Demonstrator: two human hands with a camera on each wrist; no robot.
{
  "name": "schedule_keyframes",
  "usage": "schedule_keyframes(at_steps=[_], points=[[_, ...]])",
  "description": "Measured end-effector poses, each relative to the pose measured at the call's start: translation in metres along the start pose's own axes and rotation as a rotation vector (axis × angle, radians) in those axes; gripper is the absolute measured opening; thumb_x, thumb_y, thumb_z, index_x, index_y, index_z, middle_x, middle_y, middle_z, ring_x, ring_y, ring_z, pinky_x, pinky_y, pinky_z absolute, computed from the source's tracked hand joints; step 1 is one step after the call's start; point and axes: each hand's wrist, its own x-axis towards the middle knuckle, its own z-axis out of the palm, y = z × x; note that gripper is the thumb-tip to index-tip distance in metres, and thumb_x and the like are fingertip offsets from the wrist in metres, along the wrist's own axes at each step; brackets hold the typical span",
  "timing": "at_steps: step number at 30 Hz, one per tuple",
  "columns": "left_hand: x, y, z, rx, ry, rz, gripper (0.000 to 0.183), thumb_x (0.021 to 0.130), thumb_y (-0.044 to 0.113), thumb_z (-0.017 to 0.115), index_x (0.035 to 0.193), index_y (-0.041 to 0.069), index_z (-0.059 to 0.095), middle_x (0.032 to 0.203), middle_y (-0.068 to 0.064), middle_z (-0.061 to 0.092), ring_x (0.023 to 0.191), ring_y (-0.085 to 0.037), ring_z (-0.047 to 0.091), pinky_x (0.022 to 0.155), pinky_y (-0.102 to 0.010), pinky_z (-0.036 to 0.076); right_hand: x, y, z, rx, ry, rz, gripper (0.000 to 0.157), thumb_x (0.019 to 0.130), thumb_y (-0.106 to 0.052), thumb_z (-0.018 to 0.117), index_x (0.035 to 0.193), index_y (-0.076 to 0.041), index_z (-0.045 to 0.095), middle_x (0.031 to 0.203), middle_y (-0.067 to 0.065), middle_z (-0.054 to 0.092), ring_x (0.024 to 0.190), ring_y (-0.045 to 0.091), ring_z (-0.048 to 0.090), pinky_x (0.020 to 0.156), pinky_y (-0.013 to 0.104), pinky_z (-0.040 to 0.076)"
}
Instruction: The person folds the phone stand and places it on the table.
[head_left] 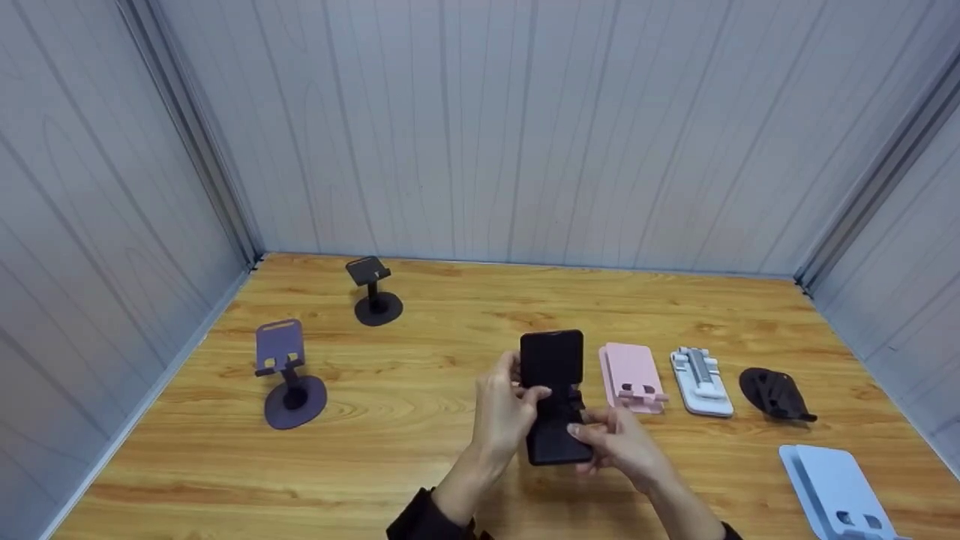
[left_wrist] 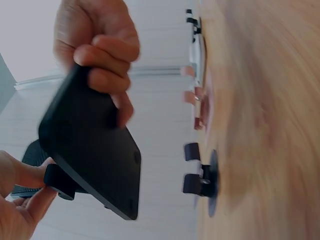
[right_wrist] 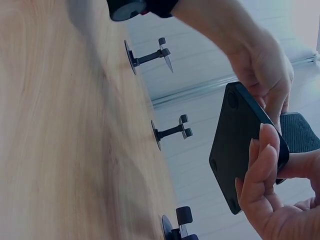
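Both hands hold a black folding phone stand (head_left: 556, 360), opened out, above the wooden table. My left hand (head_left: 501, 411) pinches it near the middle hinge, thumb across the front; in the left wrist view its fingers grip a small black lip (left_wrist: 60, 181). With thumb on top and fingers beneath, my right hand (head_left: 621, 444) grips the lower plate, the base (right_wrist: 245, 150), whose flat underside faces the right wrist camera. The stand hides part of each hand's fingers. Just right of it lies a folded pink phone stand (head_left: 631, 367).
A purple stand (head_left: 280, 346) and a black stand (head_left: 367, 271) stand upright at left. Right of the pink one lie a white stand (head_left: 691, 401), a dark round-based stand (head_left: 776, 394) and a light blue stand (head_left: 836, 480). Panel walls (head_left: 480, 150) enclose the table (head_left: 420, 360).
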Motion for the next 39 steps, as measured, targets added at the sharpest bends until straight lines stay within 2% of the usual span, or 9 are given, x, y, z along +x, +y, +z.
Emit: schedule_keyframes(at_steps=[9,13,17,22,26,30,34,36,39], points=[[0.003,-0.013,0.001,0.028,0.007,0.095,0.031,0.065,-0.012,0.071,0.088,-0.002,0.053,0.075,-0.005,0.056,0.073,-0.015,0.058,0.06,-0.015,0.05,-0.003,0.0,0.002,-0.007,-0.011,0.006,0.028,0.087,-0.01,0.053,0.101,0.015,0.051,0.07,0.009,0.063,0.049,0.011,0.059,0.048,0.023,0.051],[0.003,-0.017,0.001,0.127,0.024,0.159,0.029,0.067,-0.006,0.072,0.087,-0.002,0.053,0.076,-0.007,0.057,0.074,-0.018,0.058,0.061,-0.016,0.05,-0.003,0.0,0.004,-0.008,-0.011,0.016,0.027,0.087,-0.01,0.054,0.099,0.014,0.052,0.07,0.01,0.064,0.049,0.011,0.059,0.049,0.023,0.051],[0.003,-0.019,0.0,0.243,0.059,0.227,0.027,0.069,0.0,0.073,0.087,-0.002,0.053,0.076,-0.007,0.057,0.073,-0.019,0.059,0.062,-0.023,0.05,-0.003,0.0,0.004,-0.005,-0.022,0.015,0.028,0.086,-0.011,0.055,0.099,0.014,0.053,0.07,0.01,0.064,0.049,0.011,0.059,0.049,0.023,0.051],[0.003,-0.021,-0.001,0.293,0.073,0.273,0.025,0.072,0.003,0.071,0.088,-0.003,0.052,0.078,-0.009,0.057,0.075,-0.021,0.06,0.064,-0.027,0.051,-0.004,-0.002,0.006,0.006,-0.036,0.02,0.03,0.087,-0.011,0.054,0.102,0.015,0.052,0.072,0.01,0.064,0.049,0.01,0.059,0.05,0.023,0.051],[0.003,-0.021,-0.001,0.302,0.087,0.291,0.026,0.072,0.004,0.071,0.089,-0.003,0.052,0.077,-0.008,0.057,0.072,-0.019,0.058,0.062,-0.027,0.05,-0.006,-0.002,0.007,0.025,-0.042,0.019,0.032,0.088,-0.012,0.053,0.104,0.015,0.05,0.075,0.011,0.064,0.052,0.011,0.06,0.052,0.024,0.052],[0.004,-0.018,-0.004,0.297,0.098,0.285,0.032,0.071,0.005,0.073,0.094,-0.003,0.053,0.08,-0.008,0.057,0.072,-0.018,0.057,0.062,-0.026,0.049,-0.007,-0.004,0.007,0.058,-0.042,0.012,0.039,0.089,-0.012,0.05,0.112,0.02,0.043,0.083,0.016,0.063,0.057,0.016,0.063,0.055,0.026,0.053],[0.007,-0.009,-0.011,0.232,0.086,0.275,0.051,0.071,0.01,0.074,0.114,-0.003,0.05,0.099,-0.012,0.059,0.088,-0.022,0.058,0.074,-0.028,0.05,-0.009,-0.006,0.008,0.085,-0.034,0.004,0.046,0.091,-0.012,0.048,0.117,0.023,0.034,0.087,0.022,0.063,0.061,0.019,0.064,0.057,0.027,0.053],[0.009,-0.003,-0.016,0.181,0.087,0.291,0.057,0.072,0.012,0.072,0.121,-0.002,0.047,0.106,-0.012,0.058,0.095,-0.022,0.056,0.079,-0.03,0.048,-0.01,-0.006,0.008,0.085,-0.035,-0.011,0.046,0.091,-0.011,0.047,0.117,0.024,0.032,0.086,0.022,0.063,0.061,0.019,0.064,0.057,0.028,0.053],[0.01,0.007,-0.024,0.133,0.103,0.328,0.051,0.076,0.012,0.068,0.122,-0.001,0.049,0.108,-0.011,0.058,0.098,-0.021,0.055,0.081,-0.029,0.047,-0.01,-0.005,0.008,0.087,-0.042,-0.03,0.044,0.091,-0.01,0.046,0.116,0.024,0.033,0.084,0.022,0.063,0.061,0.02,0.064,0.056,0.028,0.053]])
